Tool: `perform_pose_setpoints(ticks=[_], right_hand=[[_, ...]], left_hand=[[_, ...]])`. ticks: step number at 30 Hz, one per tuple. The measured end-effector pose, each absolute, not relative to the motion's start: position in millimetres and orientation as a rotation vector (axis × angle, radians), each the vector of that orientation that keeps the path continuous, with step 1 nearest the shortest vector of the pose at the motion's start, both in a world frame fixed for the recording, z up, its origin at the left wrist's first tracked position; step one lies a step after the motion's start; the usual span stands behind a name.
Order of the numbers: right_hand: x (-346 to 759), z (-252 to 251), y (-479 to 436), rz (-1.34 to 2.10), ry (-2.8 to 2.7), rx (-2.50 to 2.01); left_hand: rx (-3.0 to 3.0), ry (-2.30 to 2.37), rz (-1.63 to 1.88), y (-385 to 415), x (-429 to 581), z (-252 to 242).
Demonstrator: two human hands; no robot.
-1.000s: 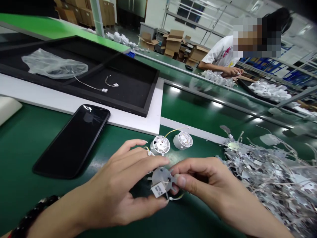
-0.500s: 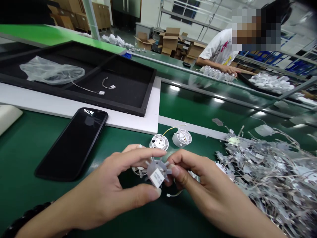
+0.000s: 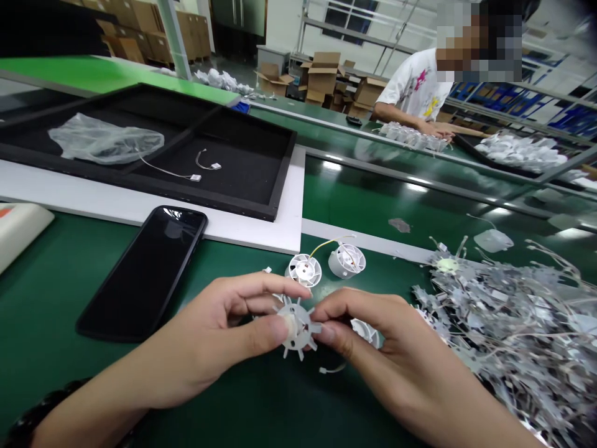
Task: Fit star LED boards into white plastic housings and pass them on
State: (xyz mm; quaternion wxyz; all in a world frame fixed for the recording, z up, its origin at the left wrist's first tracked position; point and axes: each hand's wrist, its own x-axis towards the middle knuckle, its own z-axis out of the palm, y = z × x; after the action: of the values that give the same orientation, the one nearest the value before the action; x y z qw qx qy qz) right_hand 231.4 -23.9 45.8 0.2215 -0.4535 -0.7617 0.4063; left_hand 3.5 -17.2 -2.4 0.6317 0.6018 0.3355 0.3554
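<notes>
Between both hands is a small whitish spoked disc [image 3: 304,341], with short blades sticking out all round its rim. My left hand [image 3: 209,339] pinches its left side, the thumb on the near face and the fingers behind. My right hand [image 3: 382,348] is closed at the disc's right edge, thumb and index finger gripping one of the blades. Just beyond the fingers stand a round white fan housing [image 3: 304,271] with a yellow wire and another white housing [image 3: 347,261]. A third white part [image 3: 366,333] is partly hidden behind my right hand.
A heap of similar spoked parts with wires [image 3: 513,336] spreads at the right. To the left lies a black phone [image 3: 140,280]. Behind it, a black tray [image 3: 247,199] holds a clear plastic bag [image 3: 107,140] and small wired pieces. A co-worker [image 3: 415,87] works across the line.
The spoked disc has turned, so the white square label on it no longer shows. My left thumb has moved up onto its face. The co-worker's hands have shifted slightly.
</notes>
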Motion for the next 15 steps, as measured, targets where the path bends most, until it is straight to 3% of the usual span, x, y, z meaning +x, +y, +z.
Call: perform_pose_setpoints(ticks=[15], right_hand=[[229.4,53.2,-23.8,1.341,-2.07,-1.274]], left_hand=[[1.625,0.863,0.84,-16.3,3.9,2.9]])
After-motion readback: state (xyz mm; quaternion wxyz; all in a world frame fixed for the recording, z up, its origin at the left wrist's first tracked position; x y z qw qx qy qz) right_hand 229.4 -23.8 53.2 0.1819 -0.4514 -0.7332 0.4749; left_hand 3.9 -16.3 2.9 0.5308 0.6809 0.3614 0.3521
